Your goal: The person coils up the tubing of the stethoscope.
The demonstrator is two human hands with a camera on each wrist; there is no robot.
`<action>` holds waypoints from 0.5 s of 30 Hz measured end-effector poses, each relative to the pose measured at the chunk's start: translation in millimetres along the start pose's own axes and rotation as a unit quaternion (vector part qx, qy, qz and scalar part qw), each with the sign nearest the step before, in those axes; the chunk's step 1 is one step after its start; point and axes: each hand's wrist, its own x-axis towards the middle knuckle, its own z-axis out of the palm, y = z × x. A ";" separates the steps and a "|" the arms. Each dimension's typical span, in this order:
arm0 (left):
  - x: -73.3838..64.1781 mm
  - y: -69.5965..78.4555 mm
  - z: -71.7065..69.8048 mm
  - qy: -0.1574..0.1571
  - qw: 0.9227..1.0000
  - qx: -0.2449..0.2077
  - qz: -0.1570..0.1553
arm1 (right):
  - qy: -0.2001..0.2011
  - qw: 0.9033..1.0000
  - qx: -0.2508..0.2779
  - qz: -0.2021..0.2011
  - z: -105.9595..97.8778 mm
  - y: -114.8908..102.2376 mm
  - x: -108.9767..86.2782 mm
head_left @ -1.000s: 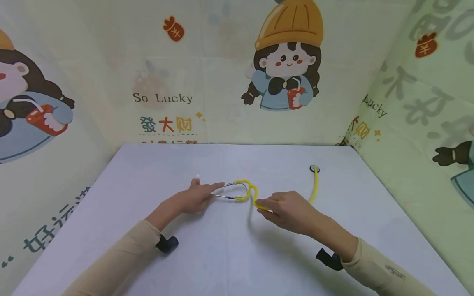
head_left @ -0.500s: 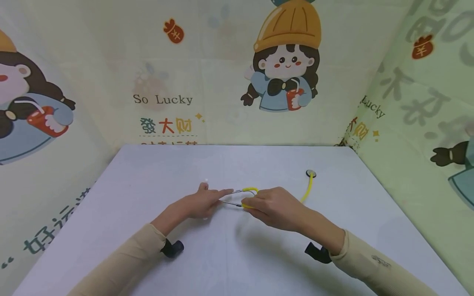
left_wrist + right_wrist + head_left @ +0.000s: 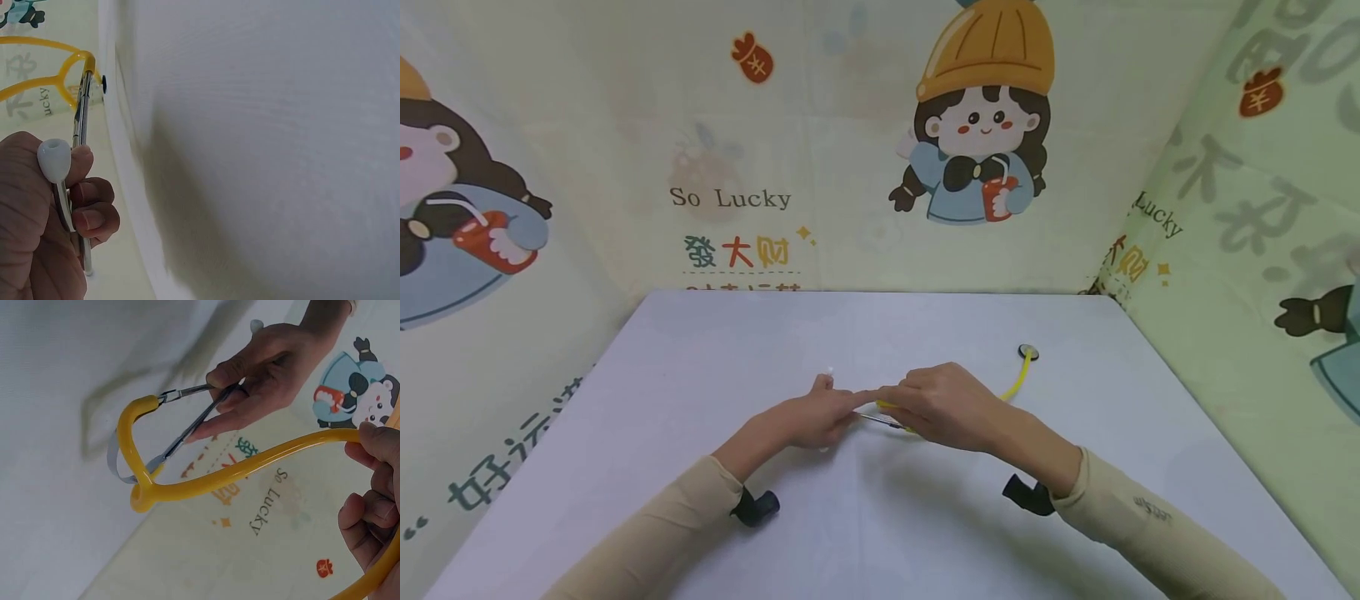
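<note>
Yellow-tubed steth has metal arms, wht eartip.

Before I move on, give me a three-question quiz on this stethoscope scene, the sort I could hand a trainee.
1. Which hand holds the yellow tubing?
2. True or false: the round chest piece lies on the table.
3. Fill in the blank: the left hand grips the metal ____.

Key:
1. The right hand.
2. True.
3. ear tubes
</note>
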 end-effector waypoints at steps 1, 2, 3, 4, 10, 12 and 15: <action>0.5 0.9 0.1 -0.002 1.000 0.000 -0.001 | -0.001 1.000 0.003 0.002 -0.2 0.8 1.3; 1.1 1.9 0.1 -0.005 1.000 0.000 -0.002 | -0.004 1.000 0.005 0.004 0.0 1.8 2.3; 1.4 3.0 0.1 -0.007 1.000 -0.002 -0.002 | -0.006 1.000 0.009 0.006 -0.3 2.5 3.5; 1.6 4.0 0.2 -0.008 1.000 -0.004 -0.002 | -0.009 1.000 0.014 0.009 -0.5 3.3 4.4; -1.4 10.0 0.5 -0.007 1.000 0.003 0.024 | -0.009 0.999 0.029 0.011 1.4 8.1 7.6; -1.9 12.0 0.8 -0.007 0.999 0.008 0.032 | -0.005 1.000 0.029 0.010 2.8 9.5 8.1; -1.7 15.6 0.6 -0.007 0.999 0.008 0.039 | 0.001 0.999 0.032 0.009 4.5 11.4 8.6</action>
